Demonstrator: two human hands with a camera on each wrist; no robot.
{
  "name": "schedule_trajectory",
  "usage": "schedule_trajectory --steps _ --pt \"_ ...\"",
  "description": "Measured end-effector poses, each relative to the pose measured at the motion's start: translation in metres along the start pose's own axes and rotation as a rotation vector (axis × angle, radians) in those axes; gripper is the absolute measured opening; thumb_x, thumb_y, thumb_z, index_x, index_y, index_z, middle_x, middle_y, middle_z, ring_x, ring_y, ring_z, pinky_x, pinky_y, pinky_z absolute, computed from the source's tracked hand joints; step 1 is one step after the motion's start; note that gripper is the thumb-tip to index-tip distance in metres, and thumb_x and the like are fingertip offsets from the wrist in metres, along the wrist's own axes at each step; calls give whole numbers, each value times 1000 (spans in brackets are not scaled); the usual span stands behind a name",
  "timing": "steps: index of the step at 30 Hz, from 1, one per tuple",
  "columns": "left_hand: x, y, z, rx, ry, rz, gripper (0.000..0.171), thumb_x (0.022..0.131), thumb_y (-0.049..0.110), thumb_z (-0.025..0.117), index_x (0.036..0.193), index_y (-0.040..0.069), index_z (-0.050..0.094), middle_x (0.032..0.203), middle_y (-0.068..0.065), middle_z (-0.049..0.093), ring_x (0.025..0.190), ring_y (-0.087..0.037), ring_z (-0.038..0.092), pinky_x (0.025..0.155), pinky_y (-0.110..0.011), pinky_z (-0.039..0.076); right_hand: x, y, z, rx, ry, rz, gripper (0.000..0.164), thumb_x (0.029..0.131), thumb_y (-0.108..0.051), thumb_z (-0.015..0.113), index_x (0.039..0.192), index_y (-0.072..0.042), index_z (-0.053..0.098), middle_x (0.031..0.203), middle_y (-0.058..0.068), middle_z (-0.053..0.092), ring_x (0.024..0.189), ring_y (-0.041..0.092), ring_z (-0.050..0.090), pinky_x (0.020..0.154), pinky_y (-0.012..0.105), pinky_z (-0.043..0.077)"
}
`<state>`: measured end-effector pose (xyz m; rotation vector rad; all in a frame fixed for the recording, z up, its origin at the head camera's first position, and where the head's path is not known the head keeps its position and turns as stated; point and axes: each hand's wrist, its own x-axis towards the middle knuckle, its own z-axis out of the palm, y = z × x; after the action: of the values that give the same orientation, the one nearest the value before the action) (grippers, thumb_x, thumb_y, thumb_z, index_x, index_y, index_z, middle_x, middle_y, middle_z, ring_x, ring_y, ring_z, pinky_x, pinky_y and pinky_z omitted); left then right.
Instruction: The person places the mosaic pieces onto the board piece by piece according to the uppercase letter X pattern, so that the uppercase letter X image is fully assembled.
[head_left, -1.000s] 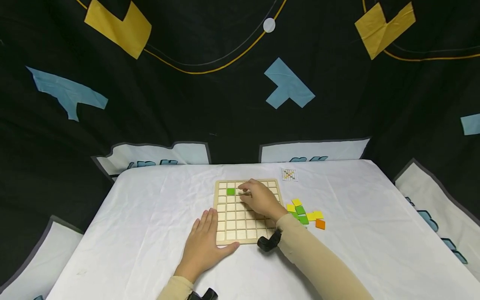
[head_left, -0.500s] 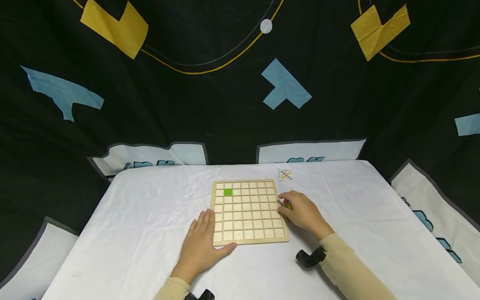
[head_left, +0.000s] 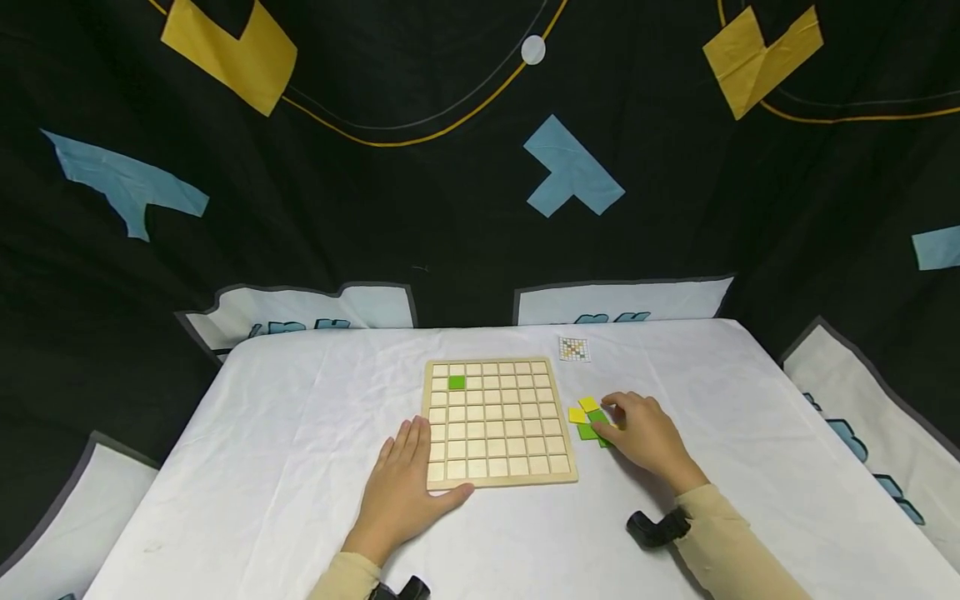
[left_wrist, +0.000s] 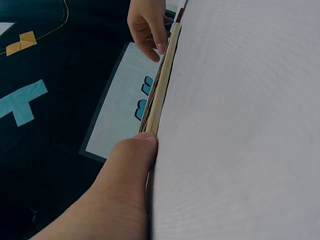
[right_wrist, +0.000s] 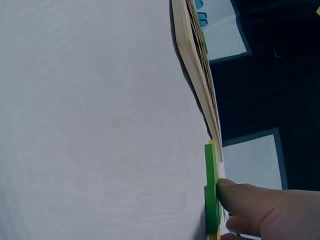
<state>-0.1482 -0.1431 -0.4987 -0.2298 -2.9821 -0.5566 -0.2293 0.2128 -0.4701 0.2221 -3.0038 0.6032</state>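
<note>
A square wooden grid board point(head_left: 510, 481) lies on the white cloth, a green square tile point(head_left: 456, 382) in one of its upper left cells. My left hand point(head_left: 401, 475) lies along the board's left side with straight fingers, its thumb at the near left corner. The left wrist view shows that thumb point(left_wrist: 132, 152) against the board's edge. Right of the board, my right hand point(head_left: 648, 437) reaches over a small pile of tiles, its thumb and index finger apart. Yellow tiles point(head_left: 588, 404) and green tiles point(head_left: 587, 432) show beside it. In the right wrist view its thumb point(right_wrist: 240, 197) meets the green tiles point(right_wrist: 212, 210). The hand covers the rest of the pile.
A small printed card point(head_left: 574, 349) with a coloured grid pattern lies beyond the board's far right corner. White cloth point(head_left: 285, 417) covers the table, and a black curtain point(head_left: 450, 233) with taped shapes hangs behind.
My right hand has gone from above the board rightward to the pile of tiles, its fingers spreading apart in the last half second. The left hand has stayed at the board's left side.
</note>
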Motion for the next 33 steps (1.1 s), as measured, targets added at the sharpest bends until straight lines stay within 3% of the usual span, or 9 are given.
schedule_trajectory --steps 6,14,23,33 --pt "0 0 1 4 3 5 121 78 85 51 156 -2 21 165 -16 19 154 -33 17 126 -51 15 0 3 0 22 11 41 35 88 -33 75 111 -6 73 94 4 66 89 22 54 74 40 47" --pt "0 -1 2 9 3 3 121 77 85 51 156 -2 21 165 -16 20 154 -32 17 126 -50 15 4 2 1 97 1 43 27 88 -23 73 109 -7 71 100 7 67 95 25 55 81 42 47" --pt "0 0 0 -2 0 1 120 78 84 53 156 -2 21 165 -16 19 154 -33 17 126 -51 15 11 -1 -1 222 -19 -33 14 87 -12 73 99 -11 65 79 -2 58 79 17 46 70 29 37" --pt "-1 2 -3 -15 -5 1 119 79 81 55 156 -3 21 165 -17 19 154 -33 17 126 -50 15 30 -32 8 391 -33 -49 15 92 -12 67 107 -10 66 86 3 62 66 14 53 52 25 45"
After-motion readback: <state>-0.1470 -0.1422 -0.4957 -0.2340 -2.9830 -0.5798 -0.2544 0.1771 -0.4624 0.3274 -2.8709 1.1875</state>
